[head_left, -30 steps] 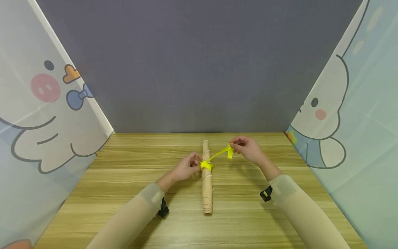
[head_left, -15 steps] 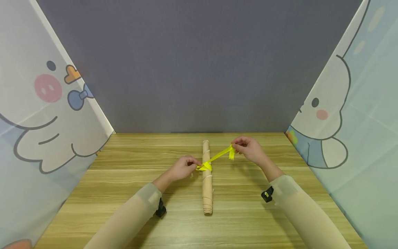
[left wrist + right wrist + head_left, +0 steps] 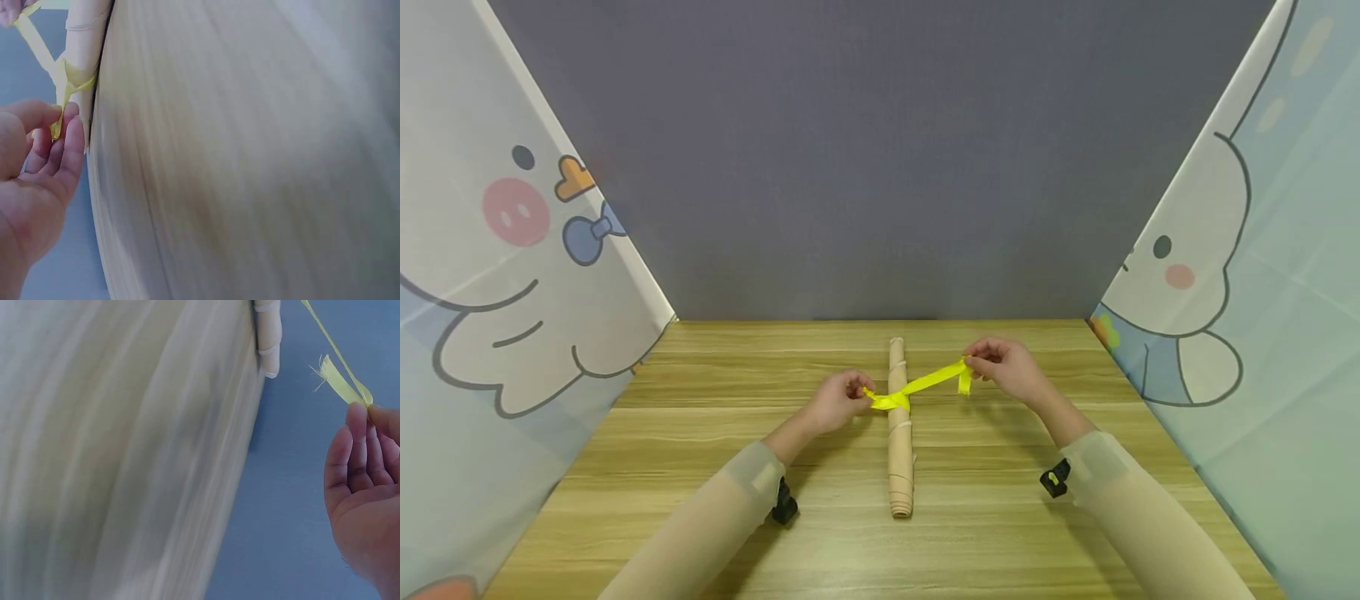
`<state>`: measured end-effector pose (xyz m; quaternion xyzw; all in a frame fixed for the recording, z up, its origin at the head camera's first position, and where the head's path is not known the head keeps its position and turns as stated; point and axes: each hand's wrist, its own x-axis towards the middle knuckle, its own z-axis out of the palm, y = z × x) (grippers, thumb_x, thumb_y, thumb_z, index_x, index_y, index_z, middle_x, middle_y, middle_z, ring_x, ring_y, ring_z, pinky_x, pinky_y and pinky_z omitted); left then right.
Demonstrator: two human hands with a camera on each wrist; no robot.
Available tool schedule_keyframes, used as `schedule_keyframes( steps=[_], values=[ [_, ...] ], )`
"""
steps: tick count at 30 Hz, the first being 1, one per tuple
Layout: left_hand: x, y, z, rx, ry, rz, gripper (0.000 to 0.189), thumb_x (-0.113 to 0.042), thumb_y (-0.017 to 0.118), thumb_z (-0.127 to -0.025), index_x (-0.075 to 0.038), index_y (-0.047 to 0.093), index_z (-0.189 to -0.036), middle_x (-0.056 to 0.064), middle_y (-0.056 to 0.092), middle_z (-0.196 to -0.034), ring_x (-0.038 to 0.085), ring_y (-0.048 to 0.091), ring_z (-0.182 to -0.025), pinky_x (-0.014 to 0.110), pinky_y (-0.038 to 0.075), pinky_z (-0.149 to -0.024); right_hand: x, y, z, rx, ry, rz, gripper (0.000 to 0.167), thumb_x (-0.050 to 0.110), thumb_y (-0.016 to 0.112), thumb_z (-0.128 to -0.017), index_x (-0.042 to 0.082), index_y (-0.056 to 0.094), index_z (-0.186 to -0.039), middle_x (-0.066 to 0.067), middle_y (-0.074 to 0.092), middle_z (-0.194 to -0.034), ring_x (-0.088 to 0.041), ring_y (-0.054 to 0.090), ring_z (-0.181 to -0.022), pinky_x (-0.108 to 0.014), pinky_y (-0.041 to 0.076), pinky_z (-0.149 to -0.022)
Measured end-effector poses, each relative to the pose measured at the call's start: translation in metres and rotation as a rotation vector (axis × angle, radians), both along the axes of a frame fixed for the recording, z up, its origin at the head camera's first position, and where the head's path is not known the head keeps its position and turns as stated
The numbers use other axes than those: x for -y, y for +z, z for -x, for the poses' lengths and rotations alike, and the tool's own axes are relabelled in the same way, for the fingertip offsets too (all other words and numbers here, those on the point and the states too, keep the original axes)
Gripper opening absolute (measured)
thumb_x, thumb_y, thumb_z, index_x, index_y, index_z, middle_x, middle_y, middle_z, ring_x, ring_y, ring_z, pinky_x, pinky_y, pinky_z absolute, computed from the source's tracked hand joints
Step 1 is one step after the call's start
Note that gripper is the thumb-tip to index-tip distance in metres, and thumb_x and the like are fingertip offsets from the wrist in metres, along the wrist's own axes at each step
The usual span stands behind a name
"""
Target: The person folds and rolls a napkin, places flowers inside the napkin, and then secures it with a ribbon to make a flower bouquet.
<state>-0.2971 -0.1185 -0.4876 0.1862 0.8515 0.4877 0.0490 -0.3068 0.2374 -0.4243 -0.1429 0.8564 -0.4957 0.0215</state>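
Note:
A tan rolled-up sheet [image 3: 900, 467] lies lengthwise on the table, its spiral end facing me. Around its middle goes a bright yellow ribbon [image 3: 934, 378], crossed over the top. My left hand [image 3: 837, 402] pinches one end of the ribbon just left of the roll; in the left wrist view that end [image 3: 60, 122] sits between thumb and fingers. On the other side, my right hand [image 3: 1009, 367] pinches the ribbon farther out and higher, between thumb and index finger. A short frayed tail [image 3: 338, 381] hangs past those fingertips in the right wrist view.
The wood-grain table [image 3: 700, 500] ends at a dark grey panel [image 3: 880, 167] behind. Cartoon-printed white and pale-blue cloths [image 3: 535, 333] wall both sides. Small black devices [image 3: 785, 502] are strapped at both wrists.
My left hand has drawn away leftward, bringing its ribbon end out from the roll. The right hand has moved slightly right and toward me, and the ribbon's right stretch now lies flatter and longer.

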Motion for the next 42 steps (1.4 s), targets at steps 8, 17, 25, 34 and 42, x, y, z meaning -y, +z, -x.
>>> schedule_keyframes(
  steps=[8,17,25,34,42],
  values=[
    [0.022,0.010,-0.001,-0.015,-0.015,0.054,0.016,-0.002,0.074,-0.101,-0.002,0.081,-0.116,0.014,0.075,-0.111,0.015,0.063,-0.087,0.024,0.053,-0.070,-0.008,-0.008,-0.005,0.014,-0.009,-0.018,0.022,0.014,0.069,-0.109,-0.002,0.074,-0.124,-0.018,0.075,-0.106,-0.044,0.072,-0.098,-0.035,0.064,-0.079],
    [0.043,0.013,-0.004,0.005,-0.024,0.152,0.020,-0.004,0.075,-0.102,-0.002,0.081,-0.121,0.014,0.078,-0.121,0.017,0.068,-0.097,0.026,0.059,-0.078,-0.021,-0.018,-0.006,0.042,0.029,-0.008,0.026,0.016,0.071,-0.109,-0.004,0.073,-0.125,-0.021,0.074,-0.108,-0.042,0.072,-0.096,-0.043,0.065,-0.081],
    [0.056,0.017,-0.005,-0.053,-0.059,0.212,0.036,0.002,0.077,-0.099,0.002,0.076,-0.134,0.020,0.078,-0.121,0.015,0.069,-0.095,0.024,0.059,-0.078,-0.033,-0.028,-0.006,0.047,0.070,-0.020,0.033,0.016,0.072,-0.108,-0.007,0.072,-0.132,-0.021,0.075,-0.113,-0.026,0.071,-0.095,-0.040,0.065,-0.085],
    [0.063,0.016,-0.006,-0.104,-0.037,0.282,0.016,-0.004,0.078,-0.100,-0.002,0.085,-0.115,0.014,0.078,-0.114,0.014,0.058,-0.088,0.023,0.050,-0.072,-0.038,-0.037,-0.003,0.063,0.059,-0.049,0.024,0.014,0.075,-0.106,0.000,0.079,-0.125,-0.013,0.077,-0.114,-0.013,0.071,-0.095,-0.037,0.065,-0.088],
    [0.070,0.014,-0.007,-0.077,-0.038,0.223,0.005,-0.003,0.077,-0.100,-0.004,0.082,-0.102,0.009,0.076,-0.105,0.014,0.049,-0.079,0.023,0.042,-0.067,-0.035,-0.039,-0.002,0.078,0.052,-0.031,0.024,0.011,0.070,-0.108,-0.005,0.076,-0.126,-0.021,0.076,-0.118,-0.019,0.071,-0.098,-0.036,0.066,-0.086]
  ],
)
